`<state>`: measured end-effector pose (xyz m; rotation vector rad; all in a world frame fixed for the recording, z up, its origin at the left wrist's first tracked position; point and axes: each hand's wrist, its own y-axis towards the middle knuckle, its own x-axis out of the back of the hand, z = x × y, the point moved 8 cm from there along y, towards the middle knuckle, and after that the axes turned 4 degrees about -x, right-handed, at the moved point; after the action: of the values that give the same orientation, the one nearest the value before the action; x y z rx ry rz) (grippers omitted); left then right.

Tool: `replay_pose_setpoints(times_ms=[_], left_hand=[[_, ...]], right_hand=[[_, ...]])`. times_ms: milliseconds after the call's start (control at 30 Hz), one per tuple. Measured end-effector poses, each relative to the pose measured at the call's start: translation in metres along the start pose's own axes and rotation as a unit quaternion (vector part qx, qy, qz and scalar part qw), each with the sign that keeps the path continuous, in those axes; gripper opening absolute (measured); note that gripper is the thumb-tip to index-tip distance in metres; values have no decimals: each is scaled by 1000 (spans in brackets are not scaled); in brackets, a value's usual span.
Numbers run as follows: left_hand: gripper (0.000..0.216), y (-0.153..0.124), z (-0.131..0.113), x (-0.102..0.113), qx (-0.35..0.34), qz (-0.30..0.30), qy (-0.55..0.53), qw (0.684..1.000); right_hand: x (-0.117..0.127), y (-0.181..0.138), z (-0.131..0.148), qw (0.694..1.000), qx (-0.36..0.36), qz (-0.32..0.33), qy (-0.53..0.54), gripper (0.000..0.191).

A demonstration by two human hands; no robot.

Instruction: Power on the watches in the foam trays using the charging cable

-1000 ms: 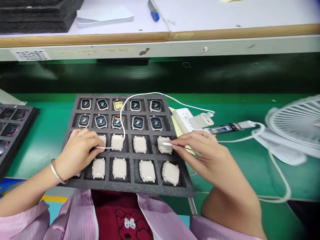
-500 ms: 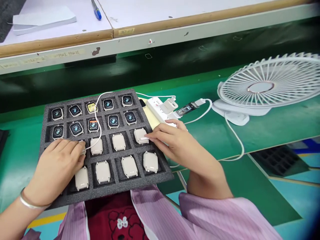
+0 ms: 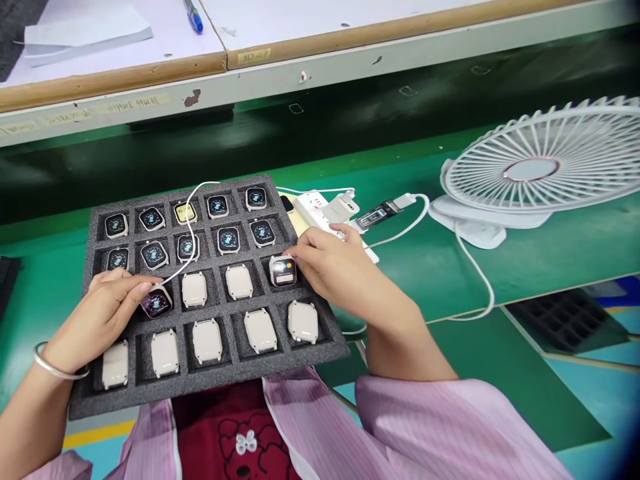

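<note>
A dark foam tray with square compartments holds several smartwatches without straps. My left hand pinches the edge of a smartwatch in the third row, its dark screen upward and lit. A white cable arcs over the tray and ends at or beside this watch, close to my fingertips. At the right end of the same row, my right hand grips another smartwatch by its upper edge, its lit screen upward. The far two rows lie screen up; other watches, such as the pale smartwatch, lie back up.
Beyond the tray's right side are a white power strip, a plug adapter and a small USB meter with a cable. A white fan stands farther right. A raised shelf runs behind, bearing a pen and papers.
The watches at both hands have turned from back up to screen up. My left hand has shifted slightly left, uncovering a watch in the near-left compartment.
</note>
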<state>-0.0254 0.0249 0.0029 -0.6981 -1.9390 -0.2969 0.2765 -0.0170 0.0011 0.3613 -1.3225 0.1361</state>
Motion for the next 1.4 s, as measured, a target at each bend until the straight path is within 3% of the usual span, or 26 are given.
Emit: replay_pose_setpoints(times_ms=[400, 567, 733, 967, 1200, 1300, 1400], left_hand=[[47, 0, -1, -7, -7, 26, 25, 999], [49, -1, -4, -6, -11, -5, 17, 1000], [46, -2, -4, -6, -19, -10, 8, 1000], [49, -2, -4, -6, -21, -15, 14, 1000], [47, -4, -2, -8, -28, -16, 7, 999], [47, -3, -2, -7, -15, -11, 2, 1000], [48, -1, -3, -7, -3, -8, -3, 1000]], right_hand=[[-7, 4, 1, 1000, 13, -9, 12, 26], [-11, -5, -3, 994, -30, -69, 83, 22], [-9, -17, -6, 968, -53, -154, 189, 18], [-14, -15, -8, 978, -66, -129, 150, 22], [8, -16, 5, 972, -97, -212, -4, 18], [21, -14, 9, 965, -113, -235, -5, 17], [22, -9, 22, 979, -53, -194, 43, 16]])
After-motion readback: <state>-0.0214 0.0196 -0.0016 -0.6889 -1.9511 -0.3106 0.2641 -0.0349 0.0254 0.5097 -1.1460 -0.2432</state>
